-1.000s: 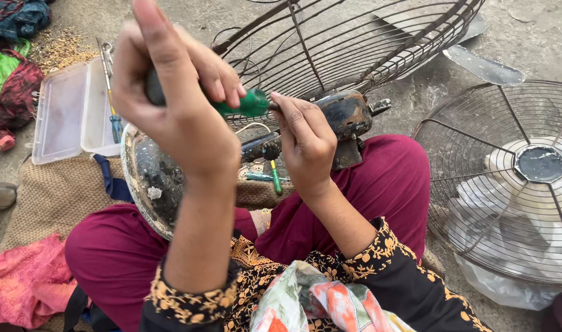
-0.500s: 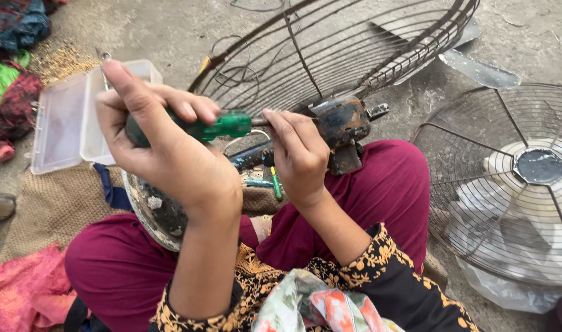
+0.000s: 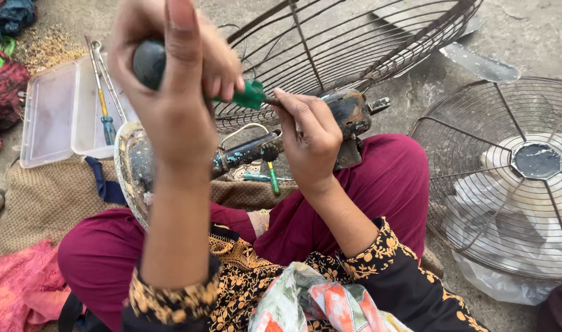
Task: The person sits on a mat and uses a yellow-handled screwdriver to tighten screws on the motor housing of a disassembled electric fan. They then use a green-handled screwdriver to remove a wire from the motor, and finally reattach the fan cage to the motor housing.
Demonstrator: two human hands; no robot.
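My left hand is raised close to the camera, fist closed round the dark and green handle of a screwdriver. The shaft runs right toward a rusty, dark fan motor lying across my lap. My right hand rests on the motor's near side, its fingers pinched at the screwdriver's tip end. The fan's neck leads left to a round metal base, partly hidden behind my left forearm.
A wire fan guard lies behind the motor; a second guard lies on the right over white plastic. A clear plastic box with tools sits at left. There are also a small green screwdriver, a loose fan blade and a burlap mat.
My left hand dipped to the left with the screwdriver handle, then rose again closer to the camera. My right hand stayed at the motor.
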